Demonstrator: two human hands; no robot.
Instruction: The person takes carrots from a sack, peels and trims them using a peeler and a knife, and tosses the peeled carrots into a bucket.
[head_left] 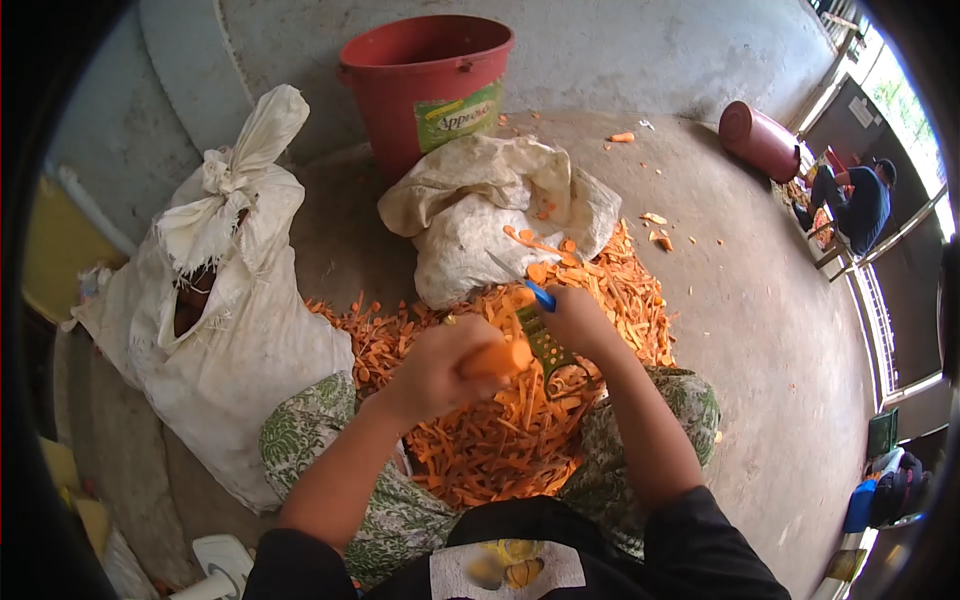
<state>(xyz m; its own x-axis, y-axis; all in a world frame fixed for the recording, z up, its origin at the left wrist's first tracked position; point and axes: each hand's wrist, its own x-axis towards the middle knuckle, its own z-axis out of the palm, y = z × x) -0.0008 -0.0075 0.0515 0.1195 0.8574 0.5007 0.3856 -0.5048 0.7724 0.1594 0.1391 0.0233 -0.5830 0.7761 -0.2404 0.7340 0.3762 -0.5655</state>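
The left hand (440, 365) is shut around a fat carrot (500, 360). The carrot lies nearly flat, with its long way going from left to right. Its round cut end sticks out of the left hand and faces the right hand (580, 322). So the carrot sits between the two hands, held by the left one, and a bit nearer the body than the knife.

The right hand is shut around the blue grip of a knife (541, 297). The thin blade points up and to the left, away from the body and over the peels (500, 460). The two hands are apart, with a small gap between the carrot's end and the right hand. A green thing with holes (545, 348) is just beside the right hand, low in that gap. The carrot is blurry, so I cannot tell if it touches the green thing.

The peels make a big heap under both hands and between the knees. The left knee (310, 420) and the right knee (680, 410) edge the heap. Past the hands, a crumpled sack (450, 265) lies at the far edge of the heap, and a red tub (385, 110) stands behind it. A big full sack (240, 370) sits close by the left knee. There is more room on the right, where the bare floor (780, 330) is wide. Far off there, a person (868, 205) sits.
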